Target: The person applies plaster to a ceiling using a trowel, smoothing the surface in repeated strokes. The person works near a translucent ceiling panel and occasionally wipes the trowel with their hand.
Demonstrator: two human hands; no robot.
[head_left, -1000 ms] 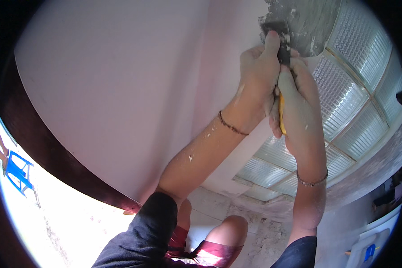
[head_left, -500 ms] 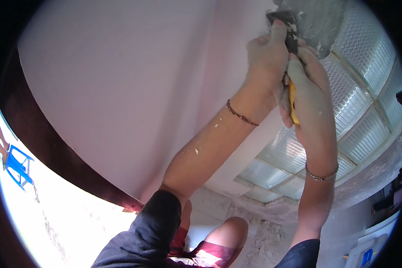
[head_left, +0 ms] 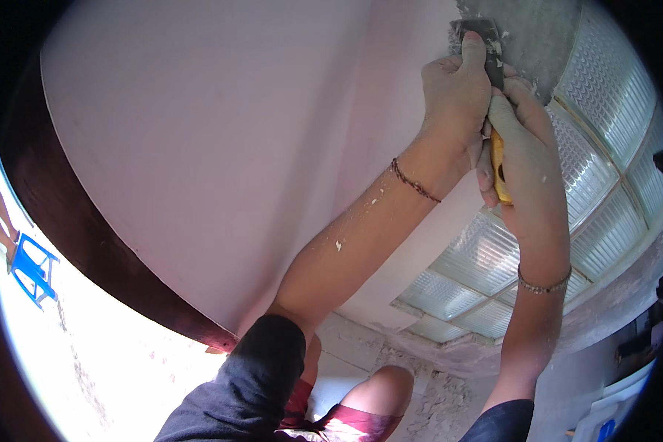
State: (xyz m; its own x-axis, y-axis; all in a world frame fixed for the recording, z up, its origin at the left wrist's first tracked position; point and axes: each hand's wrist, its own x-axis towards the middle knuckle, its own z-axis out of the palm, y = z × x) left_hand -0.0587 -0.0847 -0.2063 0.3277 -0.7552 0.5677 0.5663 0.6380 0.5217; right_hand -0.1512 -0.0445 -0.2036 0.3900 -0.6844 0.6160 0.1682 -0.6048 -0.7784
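A scraper with a dark flat blade [head_left: 496, 72] and a yellow handle [head_left: 502, 177] is pressed against the wall at the upper right. Its blade tip meets the border between pale paint and a bare grey patch [head_left: 541, 37]. My right hand [head_left: 530, 144] is wrapped round the handle. My left hand [head_left: 457, 96] grips the blade near its front, the thumb lying flat on it. Pale flakes cling to the blade and to my left forearm. Dust coats both hands, and the fingers behind the tool are partly hidden.
Ribbed glass blocks [head_left: 604, 81] fill the wall right of my hands. A dark curved frame [head_left: 88, 199] edges the pale wall [head_left: 199, 132] on the left. Beyond it stands a blue plastic stool [head_left: 33, 269] by a person's legs. Rubble [head_left: 446, 401] lies on the floor below.
The whole view has shifted slightly, so my hands and the scraper appear a little farther right. Both hands keep their hold, and the blade stays by the grey patch's edge.
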